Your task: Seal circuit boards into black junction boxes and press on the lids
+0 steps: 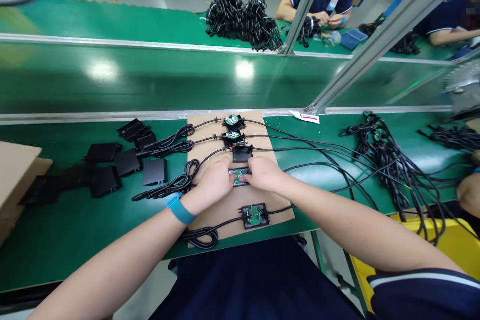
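Note:
Both my hands are at a small black case with a green circuit board (240, 177) in it, lying on a cardboard sheet. My left hand (215, 180) grips the case's left side, fingers bent and thumb on the board. From the right, my right hand (265, 174) holds the other side, thumb also on the board. The fingers hide most of the case. Just beyond lies an open black case (243, 154) with its cable. Two green round-looking boards (232, 120) sit over cases farther back. Nearer me is another black case with a board (255, 215) inside.
Black lids (127, 162) lie scattered on the left, beside a cardboard box (17, 180). Coiled cables (168, 142) flank the cardboard sheet (221, 200). A cable pile with boards (386, 160) and a yellow bin (450, 245) are right. Beyond a metal post (345, 50), a co-worker handles cables.

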`<state>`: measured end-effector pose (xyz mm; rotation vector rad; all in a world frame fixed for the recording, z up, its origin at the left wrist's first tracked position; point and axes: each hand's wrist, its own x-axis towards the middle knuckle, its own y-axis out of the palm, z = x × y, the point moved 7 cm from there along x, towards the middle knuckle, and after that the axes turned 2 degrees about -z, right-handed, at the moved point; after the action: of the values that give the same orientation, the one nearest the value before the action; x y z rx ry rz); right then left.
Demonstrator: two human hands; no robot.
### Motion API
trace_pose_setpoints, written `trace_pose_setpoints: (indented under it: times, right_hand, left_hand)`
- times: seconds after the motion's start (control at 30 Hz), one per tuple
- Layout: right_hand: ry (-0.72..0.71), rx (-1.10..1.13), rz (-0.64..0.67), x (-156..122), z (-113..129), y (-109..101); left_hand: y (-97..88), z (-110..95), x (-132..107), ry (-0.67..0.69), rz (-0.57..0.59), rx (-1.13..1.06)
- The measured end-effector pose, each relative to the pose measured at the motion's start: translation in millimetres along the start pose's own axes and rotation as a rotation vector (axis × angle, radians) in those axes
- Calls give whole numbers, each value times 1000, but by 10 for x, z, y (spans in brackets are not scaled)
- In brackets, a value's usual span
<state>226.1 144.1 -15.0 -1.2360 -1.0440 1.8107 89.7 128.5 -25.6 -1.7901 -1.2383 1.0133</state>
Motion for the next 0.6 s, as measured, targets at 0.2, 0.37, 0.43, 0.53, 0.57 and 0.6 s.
trace_pose_setpoints:
  times: [0.2,0.37,0.43,0.53,0.57,0.6]
  right_hand:
    - [-262,146,-14,-134,-197,0]
    - [-456,-44,-98,-160,-57,60]
    - [-529,-191,-131,-196,69,94]
    - [-572,-347,-158,-261,183,109]
    - [-569,-366,-150,-284,194,103]
    - [-556,-369,-141,-307,193,88]
  left_hand:
    - [4,-11,-10,0,-4,18]
    - [38,-1,-19,-26,26,18]
    - [36,-10,-24,-22,25,18]
    - [8,-37,-42,-14,22,17]
    - [-5,-48,-54,-11,25,16]
    - [-21,-60,-70,-6,29,16]
